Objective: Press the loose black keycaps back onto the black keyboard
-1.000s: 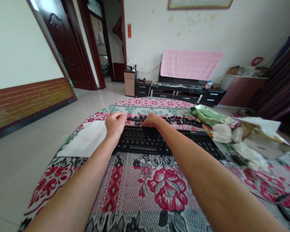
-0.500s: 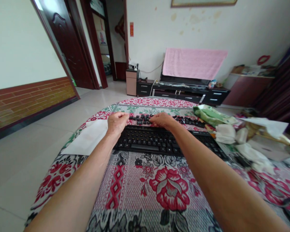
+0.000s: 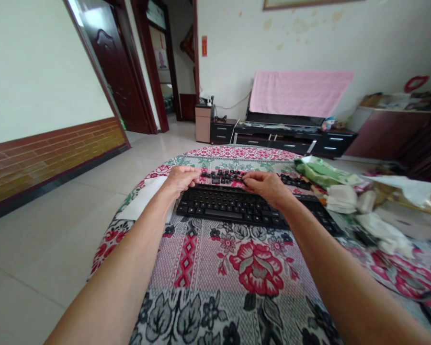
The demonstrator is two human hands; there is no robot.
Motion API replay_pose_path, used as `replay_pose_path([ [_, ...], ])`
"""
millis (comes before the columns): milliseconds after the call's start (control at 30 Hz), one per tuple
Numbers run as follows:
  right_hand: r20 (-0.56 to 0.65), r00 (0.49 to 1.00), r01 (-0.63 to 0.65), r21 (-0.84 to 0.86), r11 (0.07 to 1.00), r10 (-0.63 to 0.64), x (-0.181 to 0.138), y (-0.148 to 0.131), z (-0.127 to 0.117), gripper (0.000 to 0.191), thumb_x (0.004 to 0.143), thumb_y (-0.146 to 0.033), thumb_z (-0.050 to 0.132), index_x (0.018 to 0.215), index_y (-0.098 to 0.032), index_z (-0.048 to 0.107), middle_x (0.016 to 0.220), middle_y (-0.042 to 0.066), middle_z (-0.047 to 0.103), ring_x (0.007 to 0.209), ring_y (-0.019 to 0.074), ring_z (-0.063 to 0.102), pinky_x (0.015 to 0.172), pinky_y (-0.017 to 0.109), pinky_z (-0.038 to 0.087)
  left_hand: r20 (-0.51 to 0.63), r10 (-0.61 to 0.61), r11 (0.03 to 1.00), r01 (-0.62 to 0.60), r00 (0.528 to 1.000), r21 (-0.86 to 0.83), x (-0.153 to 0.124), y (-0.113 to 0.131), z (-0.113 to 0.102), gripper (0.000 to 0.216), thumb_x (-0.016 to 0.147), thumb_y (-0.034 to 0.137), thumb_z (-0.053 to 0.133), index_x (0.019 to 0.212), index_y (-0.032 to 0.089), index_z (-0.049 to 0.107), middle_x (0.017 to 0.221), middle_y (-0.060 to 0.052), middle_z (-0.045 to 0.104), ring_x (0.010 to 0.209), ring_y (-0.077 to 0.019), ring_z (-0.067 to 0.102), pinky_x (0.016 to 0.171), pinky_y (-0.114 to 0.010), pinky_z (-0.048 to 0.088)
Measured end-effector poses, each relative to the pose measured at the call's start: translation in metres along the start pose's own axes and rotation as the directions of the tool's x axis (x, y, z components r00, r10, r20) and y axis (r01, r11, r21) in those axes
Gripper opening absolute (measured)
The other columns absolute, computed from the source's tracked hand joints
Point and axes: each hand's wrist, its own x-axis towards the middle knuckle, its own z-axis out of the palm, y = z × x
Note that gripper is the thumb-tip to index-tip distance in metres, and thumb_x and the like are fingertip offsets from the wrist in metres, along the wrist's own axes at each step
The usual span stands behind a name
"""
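A black keyboard (image 3: pixel 224 213) lies across the patterned tablecloth, with many of its keys in place. Beyond its back edge are several loose black keycaps (image 3: pixel 216 181). My left hand (image 3: pixel 181 179) is closed in a pinch above the keyboard's back left corner; whatever its fingers hold is hidden. At the right end of the loose cluster, my right hand (image 3: pixel 267 187) pinches a small black piece that looks like a keycap (image 3: pixel 244 178). It hovers over the keyboard's back edge, hiding part of the keys.
White paper (image 3: pixel 138 203) lies left of the keyboard, partly under my left forearm. To the right are a green plastic bag (image 3: pixel 319 172), folded white cloth (image 3: pixel 341 198) and other clutter. More black keycaps (image 3: pixel 294 181) lie behind my right hand. A TV cabinet (image 3: pixel 283 136) stands beyond the table.
My right hand has moved right, away from the middle of the loose keycaps, uncovering more of them. My left hand stays near the keyboard's back left corner. The view has turned slightly left.
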Motion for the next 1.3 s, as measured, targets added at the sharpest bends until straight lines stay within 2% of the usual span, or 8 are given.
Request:
replay_pose_path([
  [100, 0.038, 0.998, 0.059, -0.081, 0.995, -0.056, -0.009, 0.003, 0.002, 0.017, 0.067, -0.03, 0.058, 0.077, -0.017, 0.064, 0.073, 0.003, 0.065, 0.066, 0.0133, 0.06, 0.068, 0.029, 0.048, 0.004, 0.021, 0.999, -0.022, 1.0, 0.029, -0.005, 0.001, 0.004, 0.017, 0.064, 0.025, 0.057, 0.076, 0.015, 0.064, 0.057, 0.0, 0.057, 0.041, -0.0042, 0.043, 0.035, -0.016, 0.024],
  [267, 0.102, 0.992, 0.087, -0.182, 0.979, -0.069, -0.021, -0.002, 0.008, 0.017, 0.065, -0.026, 0.058, 0.079, -0.018, 0.064, 0.071, 0.002, 0.064, 0.064, 0.0129, 0.057, 0.067, 0.029, 0.045, 0.088, 0.071, 0.995, -0.077, 0.994, 0.068, -0.012, -0.002, 0.01, 0.018, 0.066, 0.027, 0.057, 0.078, 0.015, 0.064, 0.059, -0.001, 0.059, 0.042, -0.0039, 0.044, 0.038, -0.017, 0.027],
  [433, 0.131, 0.985, 0.128, -0.135, 0.983, -0.11, -0.024, -0.003, 0.015, 0.015, 0.062, -0.023, 0.059, 0.076, -0.018, 0.059, 0.071, 0.001, 0.06, 0.062, 0.0108, 0.053, 0.063, 0.026, 0.043, 0.12, 0.087, 0.995, -0.093, 0.989, 0.047, -0.01, -0.002, 0.012, 0.019, 0.066, 0.026, 0.057, 0.08, 0.015, 0.064, 0.06, -0.001, 0.059, 0.043, -0.0036, 0.044, 0.04, -0.017, 0.028],
  [667, 0.12, 0.987, 0.12, -0.088, 0.989, -0.109, -0.027, -0.005, 0.021, 0.019, 0.061, -0.027, 0.061, 0.077, -0.017, 0.054, 0.066, -0.001, 0.054, 0.057, 0.0087, 0.048, 0.056, 0.024, 0.04, 0.214, 0.125, 0.992, -0.122, 0.969, -0.03, -0.017, -0.002, 0.02, 0.023, 0.066, 0.028, 0.056, 0.083, 0.015, 0.064, 0.063, -0.002, 0.059, 0.046, -0.0049, 0.045, 0.041, -0.018, 0.029],
  [933, 0.183, 0.967, 0.199, -0.109, 0.974, -0.177, -0.031, 0.001, 0.026, 0.019, 0.067, -0.024, 0.056, 0.085, -0.018, 0.055, 0.07, -0.001, 0.056, 0.06, 0.0092, 0.048, 0.058, 0.024, 0.041, 0.297, 0.133, 0.991, -0.137, 0.946, -0.006, -0.022, -0.006, 0.031, 0.022, 0.067, 0.029, 0.055, 0.083, 0.017, 0.063, 0.064, -0.001, 0.06, 0.049, -0.0061, 0.049, 0.042, -0.018, 0.031],
  [1167, 0.233, 0.944, 0.264, -0.119, 0.957, -0.232, -0.031, 0.007, 0.033, 0.025, 0.068, -0.021, 0.054, 0.093, -0.018, 0.055, 0.076, 0.001, 0.057, 0.063, 0.0094, 0.049, 0.057, 0.024, 0.041, 0.429, 0.13, 0.991, -0.12, 0.894, -0.05, -0.03, -0.008, 0.043, 0.02, 0.068, 0.029, 0.055, 0.082, 0.017, 0.062, 0.07, -0.003, 0.063, 0.055, -0.0087, 0.056, 0.044, -0.019, 0.035],
  [1300, 0.233, 0.939, 0.299, -0.189, 0.935, -0.253, -0.033, 0.004, 0.034, 0.026, 0.068, -0.024, 0.055, 0.093, -0.017, 0.055, 0.077, 0.001, 0.058, 0.064, 0.0102, 0.05, 0.058, 0.024, 0.041, 0.42, 0.143, 0.99, -0.129, 0.896, -0.064, -0.033, -0.008, 0.048, 0.019, 0.069, 0.032, 0.055, 0.075, 0.016, 0.061, 0.062, -0.003, 0.062, 0.055, -0.0094, 0.056, 0.045, -0.019, 0.037],
])
